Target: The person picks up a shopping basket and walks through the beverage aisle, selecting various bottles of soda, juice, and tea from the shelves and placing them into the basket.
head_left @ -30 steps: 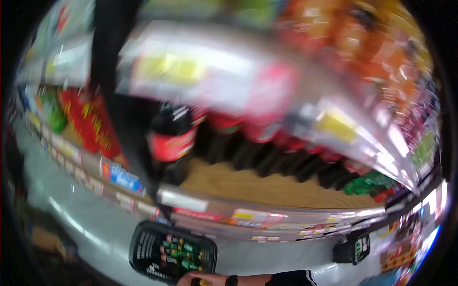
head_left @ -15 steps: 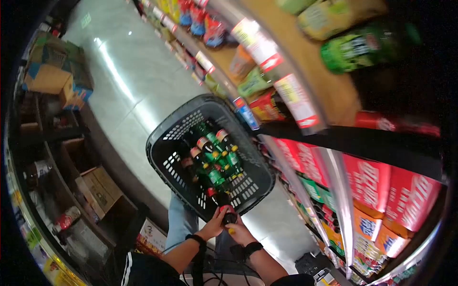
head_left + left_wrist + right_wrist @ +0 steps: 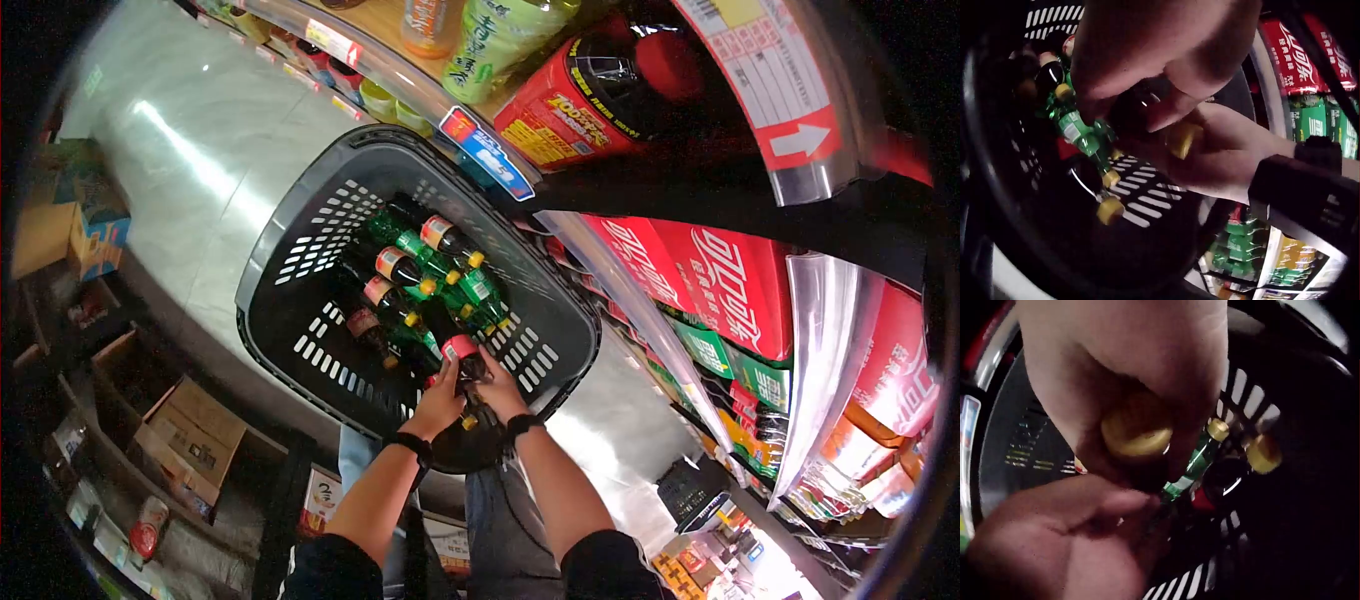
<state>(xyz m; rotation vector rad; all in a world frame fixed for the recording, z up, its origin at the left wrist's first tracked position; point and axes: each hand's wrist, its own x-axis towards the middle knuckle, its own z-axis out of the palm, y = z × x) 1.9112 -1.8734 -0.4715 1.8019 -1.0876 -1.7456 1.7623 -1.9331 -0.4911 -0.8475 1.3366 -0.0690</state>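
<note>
Both hands are over the near end of a dark basket [image 3: 290, 350]. Between them is a dark bottle with a red label [image 3: 462, 348]; my left hand [image 3: 440, 405] grips its left side and my right hand [image 3: 500, 392] its right. The bottle's yellow cap [image 3: 1184, 139] pokes out among the fingers in the left wrist view, and the same cap [image 3: 1137, 431] shows under my right hand [image 3: 1129, 356] in the right wrist view. Several green bottles [image 3: 478, 285] and dark bottles [image 3: 398, 266] lie in the basket. Another yellow-capped dark bottle [image 3: 1110, 211] lies close to the hands.
Shelves with red drink packs [image 3: 735, 285] and a large red-labelled bottle [image 3: 565, 110] run along the right. On the left stand shelving and an opened cardboard box [image 3: 190, 440]. A second dark basket [image 3: 692, 492] is at the lower right, on the pale floor [image 3: 160, 230].
The view has swung from the shelf down to the basket, which now looks larger. Both hands came into view by the half-second-old frame and still hold the bottle, now further over the basket.
</note>
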